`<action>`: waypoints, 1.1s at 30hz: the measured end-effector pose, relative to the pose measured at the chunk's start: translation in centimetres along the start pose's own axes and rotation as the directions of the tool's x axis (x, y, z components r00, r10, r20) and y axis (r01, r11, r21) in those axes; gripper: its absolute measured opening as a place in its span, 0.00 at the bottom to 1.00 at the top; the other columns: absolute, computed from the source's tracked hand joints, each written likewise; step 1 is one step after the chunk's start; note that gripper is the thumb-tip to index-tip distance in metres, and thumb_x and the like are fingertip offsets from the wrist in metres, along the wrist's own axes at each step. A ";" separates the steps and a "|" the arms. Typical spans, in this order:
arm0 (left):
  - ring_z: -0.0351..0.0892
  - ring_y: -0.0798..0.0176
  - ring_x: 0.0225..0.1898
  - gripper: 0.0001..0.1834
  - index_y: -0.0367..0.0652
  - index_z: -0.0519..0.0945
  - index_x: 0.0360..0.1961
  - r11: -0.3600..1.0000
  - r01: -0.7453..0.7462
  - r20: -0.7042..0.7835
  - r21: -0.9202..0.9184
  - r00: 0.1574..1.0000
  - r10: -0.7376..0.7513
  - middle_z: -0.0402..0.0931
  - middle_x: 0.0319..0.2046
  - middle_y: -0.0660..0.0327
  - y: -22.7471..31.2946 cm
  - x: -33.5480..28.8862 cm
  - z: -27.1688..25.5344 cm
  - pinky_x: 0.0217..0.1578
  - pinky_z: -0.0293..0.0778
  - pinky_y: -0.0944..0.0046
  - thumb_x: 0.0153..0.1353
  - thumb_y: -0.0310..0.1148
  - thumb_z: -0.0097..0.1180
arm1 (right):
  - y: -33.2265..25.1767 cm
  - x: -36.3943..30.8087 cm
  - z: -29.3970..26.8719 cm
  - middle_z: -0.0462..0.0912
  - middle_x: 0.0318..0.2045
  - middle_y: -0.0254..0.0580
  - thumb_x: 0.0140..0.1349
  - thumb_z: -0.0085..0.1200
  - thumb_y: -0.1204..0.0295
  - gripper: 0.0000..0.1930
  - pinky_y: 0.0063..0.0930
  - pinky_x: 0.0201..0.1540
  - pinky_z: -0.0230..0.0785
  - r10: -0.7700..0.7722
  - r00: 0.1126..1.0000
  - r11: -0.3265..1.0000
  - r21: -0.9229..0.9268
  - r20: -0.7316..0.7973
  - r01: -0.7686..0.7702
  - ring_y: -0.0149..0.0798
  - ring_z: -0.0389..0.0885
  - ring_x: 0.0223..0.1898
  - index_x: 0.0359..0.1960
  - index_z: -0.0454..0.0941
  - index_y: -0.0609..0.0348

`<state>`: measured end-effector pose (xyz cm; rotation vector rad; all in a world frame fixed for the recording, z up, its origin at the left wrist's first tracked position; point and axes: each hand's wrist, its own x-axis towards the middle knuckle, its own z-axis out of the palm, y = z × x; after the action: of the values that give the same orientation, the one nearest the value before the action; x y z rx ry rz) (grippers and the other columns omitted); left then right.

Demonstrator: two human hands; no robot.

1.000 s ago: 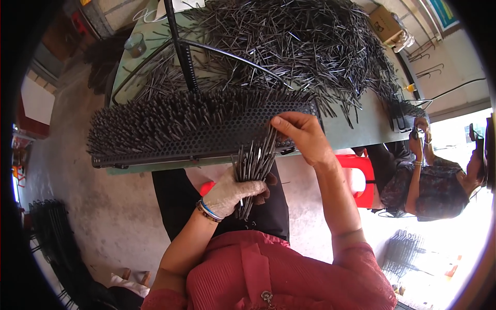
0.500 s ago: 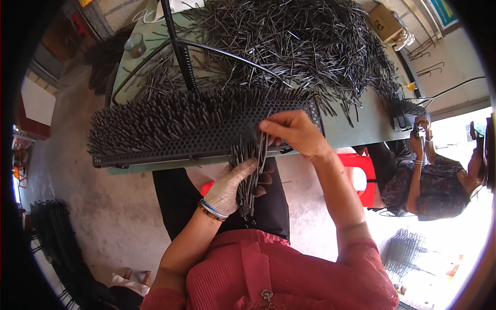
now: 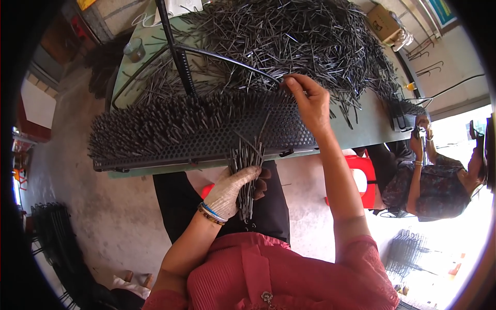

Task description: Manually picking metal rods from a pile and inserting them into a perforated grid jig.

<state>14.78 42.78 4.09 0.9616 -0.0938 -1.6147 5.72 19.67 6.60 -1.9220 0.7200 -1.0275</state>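
My left hand (image 3: 232,190), in a pale knitted glove, is closed around a bundle of thin black rods (image 3: 247,160) in front of my lap. My right hand (image 3: 314,101) is bare and reaches over the back right part of a black perforated rack (image 3: 292,133). Its thumb and index finger are pinched together among the standing rods there; what lies between the fingertips is too small to make out. Many short black rods (image 3: 150,124) stand upright in the rack's holes, densely over the left part and along the back. Toward the front right, bare holes show.
A large loose heap of black rods (image 3: 299,41) covers the green table (image 3: 356,132) behind the rack. A black metal frame (image 3: 178,57) rises behind the rack. A clear cup (image 3: 134,50) stands far left. At right, a co-worker (image 3: 429,186) handles a smaller rack (image 3: 405,116).
My right hand has moved up and away from the bundle to the rack's back right rods. My left hand stays nearly in place with the bundle.
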 end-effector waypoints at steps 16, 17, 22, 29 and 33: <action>0.80 0.65 0.31 0.12 0.36 0.76 0.43 0.996 -0.057 0.068 0.068 0.996 0.053 0.80 0.37 0.55 0.1 -0.8 -0.7 0.31 0.79 0.65 0.61 0.31 0.56 | 0.6 -1.2 1.9 0.83 0.36 0.44 0.56 0.61 0.75 0.09 0.33 0.42 0.72 -0.458 0.879 0.765 -0.445 0.133 0.465 0.45 0.81 0.37 0.40 0.83 0.60; 0.80 0.65 0.31 0.12 0.36 0.76 0.43 0.996 -0.057 0.068 0.067 0.996 0.052 0.80 0.37 0.55 0.2 -1.0 -0.7 0.31 0.79 0.65 0.61 0.31 0.56 | 0.6 -1.3 2.0 0.83 0.35 0.43 0.56 0.61 0.75 0.09 0.32 0.42 0.72 -0.456 0.884 0.760 -0.470 0.106 0.448 0.44 0.80 0.37 0.39 0.83 0.60; 0.79 0.65 0.32 0.13 0.35 0.76 0.43 0.997 -0.034 0.052 0.073 0.998 0.030 0.80 0.37 0.55 0.4 -1.4 -0.8 0.32 0.79 0.66 0.61 0.32 0.56 | 0.6 -1.6 2.3 0.81 0.33 0.42 0.56 0.61 0.75 0.09 0.32 0.39 0.71 -0.349 0.937 0.825 -0.467 0.020 0.318 0.43 0.79 0.36 0.39 0.83 0.60; 0.79 0.65 0.32 0.13 0.35 0.76 0.43 0.997 -0.039 0.044 0.069 0.998 0.036 0.80 0.37 0.55 0.4 -1.4 -0.8 0.32 0.79 0.66 0.61 0.32 0.56 | 0.0 -1.4 2.2 0.79 0.32 0.42 0.59 0.59 0.74 0.08 0.36 0.36 0.69 -0.380 0.923 0.766 -0.538 0.065 0.353 0.46 0.78 0.32 0.39 0.83 0.60; 0.80 0.63 0.33 0.13 0.35 0.76 0.44 0.998 -0.037 0.056 0.049 0.998 0.034 0.80 0.39 0.54 0.1 -1.3 -1.2 0.33 0.79 0.65 0.60 0.31 0.56 | 0.1 -1.0 2.3 0.79 0.32 0.44 0.59 0.59 0.73 0.08 0.37 0.36 0.68 -0.304 0.945 0.783 -0.532 0.122 0.321 0.47 0.77 0.32 0.39 0.82 0.62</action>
<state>15.56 44.38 4.11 0.9488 -0.1888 -1.6128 7.17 21.30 5.40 -2.6231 0.7467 -1.0623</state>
